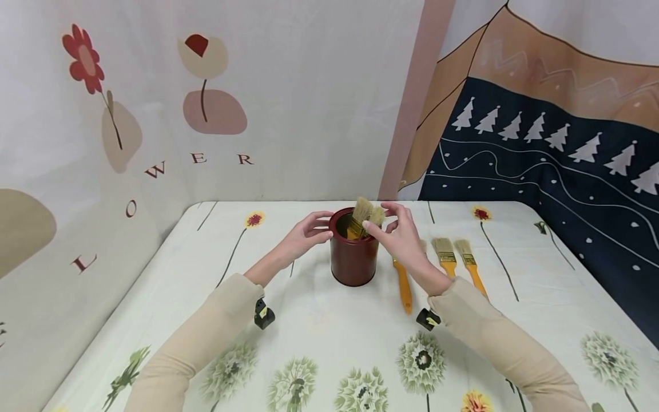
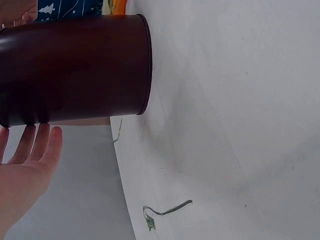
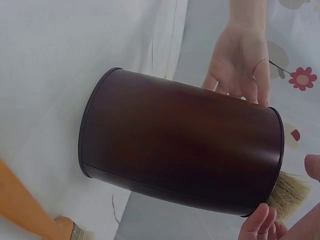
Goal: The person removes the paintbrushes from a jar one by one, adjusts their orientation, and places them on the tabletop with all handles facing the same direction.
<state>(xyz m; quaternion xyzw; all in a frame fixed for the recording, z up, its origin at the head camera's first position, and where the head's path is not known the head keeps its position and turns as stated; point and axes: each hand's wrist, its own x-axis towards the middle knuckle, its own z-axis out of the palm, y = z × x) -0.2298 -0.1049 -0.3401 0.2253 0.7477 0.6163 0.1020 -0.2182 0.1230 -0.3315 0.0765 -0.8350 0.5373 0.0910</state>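
Note:
A dark red can (image 1: 354,263) stands upright on the table. Two paintbrushes lean inside it, bristles up: one brush (image 1: 362,209) in front, another brush (image 1: 378,216) behind to its right. My left hand (image 1: 309,230) touches the can's left side near the rim, its fingers (image 2: 39,145) nearly straight. At the right rim is my right hand (image 1: 404,236), with fingertips (image 3: 260,220) by the rim and the thumb in front of the bristles. In the right wrist view, that thumb appears apart from the bristles (image 3: 289,196). The brush handles are mostly hidden in the can.
Right of the can lies a brush with an orange handle (image 1: 404,289), partly behind my right hand. Two more brushes, a wider one (image 1: 445,256) and a narrower one (image 1: 469,264), lie beyond my right forearm. A floral cloth (image 1: 319,355) covers the table; printed curtains (image 1: 309,103) hang behind.

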